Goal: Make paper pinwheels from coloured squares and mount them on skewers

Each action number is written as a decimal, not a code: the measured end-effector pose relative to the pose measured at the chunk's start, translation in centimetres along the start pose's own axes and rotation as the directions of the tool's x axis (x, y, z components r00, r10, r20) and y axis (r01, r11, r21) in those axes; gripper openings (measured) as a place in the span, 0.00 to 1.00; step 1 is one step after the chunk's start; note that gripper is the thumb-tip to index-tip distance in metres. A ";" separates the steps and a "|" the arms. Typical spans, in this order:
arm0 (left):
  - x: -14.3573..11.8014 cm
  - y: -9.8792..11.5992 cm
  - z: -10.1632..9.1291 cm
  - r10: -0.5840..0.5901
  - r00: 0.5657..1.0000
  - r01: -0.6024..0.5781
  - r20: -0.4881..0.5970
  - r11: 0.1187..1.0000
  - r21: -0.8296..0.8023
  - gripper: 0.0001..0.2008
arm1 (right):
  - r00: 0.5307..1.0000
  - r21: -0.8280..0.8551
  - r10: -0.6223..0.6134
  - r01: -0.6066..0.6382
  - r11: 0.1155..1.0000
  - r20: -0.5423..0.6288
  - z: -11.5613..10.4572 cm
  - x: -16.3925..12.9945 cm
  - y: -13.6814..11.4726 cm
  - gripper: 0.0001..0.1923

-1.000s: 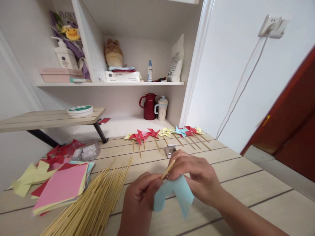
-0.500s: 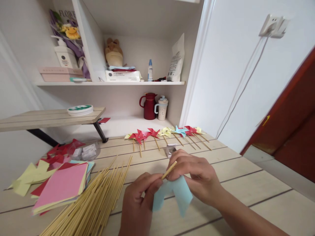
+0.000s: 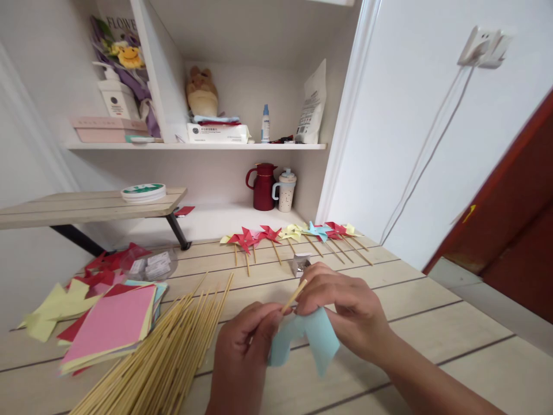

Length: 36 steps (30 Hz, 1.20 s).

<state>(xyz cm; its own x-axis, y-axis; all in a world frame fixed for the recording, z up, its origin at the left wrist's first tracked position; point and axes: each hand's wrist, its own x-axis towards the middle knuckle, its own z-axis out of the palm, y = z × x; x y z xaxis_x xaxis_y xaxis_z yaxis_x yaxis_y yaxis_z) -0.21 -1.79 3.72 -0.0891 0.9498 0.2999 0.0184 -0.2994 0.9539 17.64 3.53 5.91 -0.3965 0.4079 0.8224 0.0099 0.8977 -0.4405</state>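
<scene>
My left hand (image 3: 242, 357) pinches a thin bamboo stick (image 3: 294, 296) whose tip points up and right. A light blue paper pinwheel (image 3: 309, 340) hangs folded below my right hand (image 3: 345, 308), whose fingers press it against the stick. Both hands meet just above the wooden table (image 3: 432, 323), near its front middle. The place where stick and paper join is hidden by my fingers.
A heap of bamboo sticks (image 3: 168, 351) lies left of my hands, beside a stack of coloured paper squares (image 3: 110, 325). Finished pinwheels (image 3: 285, 236) line the table's far edge, with a small silver box (image 3: 299, 263) in front. A red kettle (image 3: 262, 186) and cup (image 3: 286, 190) stand behind.
My hands stay almost in place; the fingers shift slightly on the stick and the blue paper's flaps move a little. The camera view has drifted slightly.
</scene>
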 end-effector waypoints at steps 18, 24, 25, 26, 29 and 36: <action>0.0 -0.5 -0.1 0.143 0.988 -0.151 0.059 0.971 0.184 0.10 | 0.999 -0.031 0.036 -0.036 0.999 0.024 0.1 0.0 -0.3 0.06; 0.0 -0.4 0.0 0.154 0.987 -0.160 0.046 0.970 0.180 0.10 | 0.999 -0.026 0.037 -0.037 0.999 0.019 0.1 0.0 -0.2 0.05; 0.0 -0.4 0.0 0.152 0.987 -0.158 0.045 0.969 0.188 0.10 | 0.999 -0.024 0.037 -0.037 0.999 0.022 0.1 0.0 -0.2 0.05; 0.0 -0.4 0.0 0.148 0.988 -0.154 0.043 0.968 0.197 0.10 | 0.999 -0.021 0.035 -0.035 0.999 0.023 0.0 0.0 -0.2 0.05; -0.1 -0.5 -0.1 0.135 0.990 -0.140 0.038 0.968 0.210 0.10 | 0.999 -0.013 0.028 -0.027 1.000 0.027 0.0 0.0 -0.1 0.05; -0.2 -0.4 -0.1 0.164 0.986 -0.165 0.024 0.964 0.207 0.10 | 0.999 -0.005 0.033 -0.033 0.999 0.020 0.0 0.0 -0.2 0.06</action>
<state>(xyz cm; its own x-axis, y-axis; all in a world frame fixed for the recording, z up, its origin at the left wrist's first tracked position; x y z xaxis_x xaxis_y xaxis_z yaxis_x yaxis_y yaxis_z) -0.30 -1.87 3.30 -0.0606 0.8900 0.4520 0.2390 -0.4267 0.8722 17.65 3.38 6.01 -0.4139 0.4344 0.8000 0.0281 0.8845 -0.4657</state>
